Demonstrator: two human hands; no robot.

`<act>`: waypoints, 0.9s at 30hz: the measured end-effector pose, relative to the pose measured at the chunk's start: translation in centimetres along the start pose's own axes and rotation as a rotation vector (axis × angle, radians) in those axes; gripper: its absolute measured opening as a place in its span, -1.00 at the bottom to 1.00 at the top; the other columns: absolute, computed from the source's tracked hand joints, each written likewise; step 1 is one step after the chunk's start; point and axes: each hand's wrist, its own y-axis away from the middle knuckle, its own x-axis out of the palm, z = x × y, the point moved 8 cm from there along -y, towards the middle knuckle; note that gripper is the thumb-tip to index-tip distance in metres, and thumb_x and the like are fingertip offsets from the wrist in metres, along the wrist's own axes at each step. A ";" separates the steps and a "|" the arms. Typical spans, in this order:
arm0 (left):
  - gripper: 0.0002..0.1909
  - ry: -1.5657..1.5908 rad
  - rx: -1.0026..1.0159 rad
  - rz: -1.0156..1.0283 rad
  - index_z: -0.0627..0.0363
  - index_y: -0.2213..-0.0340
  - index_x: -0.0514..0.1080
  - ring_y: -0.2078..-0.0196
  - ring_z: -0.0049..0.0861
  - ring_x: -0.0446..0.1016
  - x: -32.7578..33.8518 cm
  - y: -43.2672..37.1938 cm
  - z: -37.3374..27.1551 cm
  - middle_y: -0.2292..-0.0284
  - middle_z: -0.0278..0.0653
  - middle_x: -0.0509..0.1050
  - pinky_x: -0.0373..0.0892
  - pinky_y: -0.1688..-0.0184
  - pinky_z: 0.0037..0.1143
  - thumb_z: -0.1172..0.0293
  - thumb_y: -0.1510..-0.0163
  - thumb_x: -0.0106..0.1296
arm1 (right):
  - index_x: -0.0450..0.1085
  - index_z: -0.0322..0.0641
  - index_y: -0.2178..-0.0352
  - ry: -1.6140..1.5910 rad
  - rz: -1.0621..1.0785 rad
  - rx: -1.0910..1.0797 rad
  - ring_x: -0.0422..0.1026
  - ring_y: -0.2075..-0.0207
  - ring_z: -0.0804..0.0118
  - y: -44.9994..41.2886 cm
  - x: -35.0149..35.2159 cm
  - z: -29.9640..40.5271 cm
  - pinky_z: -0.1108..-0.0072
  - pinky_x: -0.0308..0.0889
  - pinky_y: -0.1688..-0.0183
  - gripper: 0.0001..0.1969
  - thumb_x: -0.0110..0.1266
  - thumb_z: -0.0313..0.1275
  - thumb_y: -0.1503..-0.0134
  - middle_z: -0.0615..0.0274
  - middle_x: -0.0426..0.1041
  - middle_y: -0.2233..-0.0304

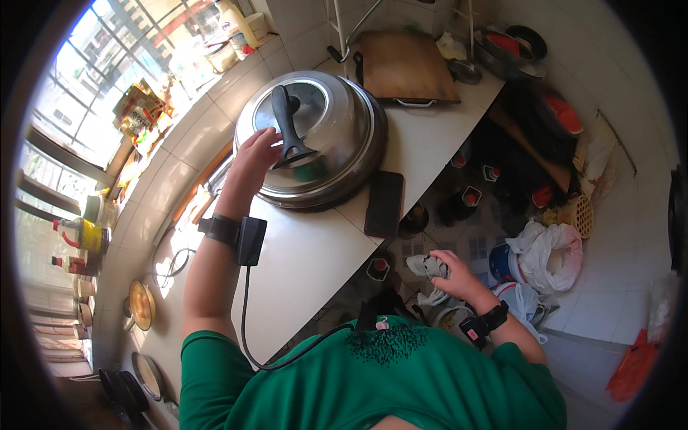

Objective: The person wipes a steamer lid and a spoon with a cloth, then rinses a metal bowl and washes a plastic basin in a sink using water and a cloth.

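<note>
A large steel wok or pan (382,134) stands on the white countertop (301,242) under a domed steel and glass lid (341,129). My left hand (257,156) is at the left side of the lid's upright black handle (287,123); the fingertips reach it, but whether they grip it cannot be told. Off the counter's edge, over the floor, my right hand (454,277) holds a crumpled greyish cloth (427,266) between thumb and fingers. A dark smartphone (384,204) lies on the counter just below the pan.
A wooden board (406,67) lies at the counter's back. Several red-capped bottles (471,196) stand on the floor beside the counter. A bag-lined bin (553,258) is at right. Bowls (142,305) sit at left, and packets and bottles (80,234) line the windowsill.
</note>
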 end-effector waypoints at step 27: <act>-0.79 -0.160 0.230 -0.240 0.23 0.30 0.20 0.61 -0.70 0.30 -7.3 19.3 -5.0 0.62 -0.35 0.31 0.21 0.57 -0.74 0.50 0.02 -0.08 | 0.21 -0.29 0.15 0.101 0.021 -0.011 0.28 0.14 0.14 1.7 -0.4 -0.3 0.55 0.18 0.09 -0.49 -0.01 -0.49 0.25 0.07 0.27 0.19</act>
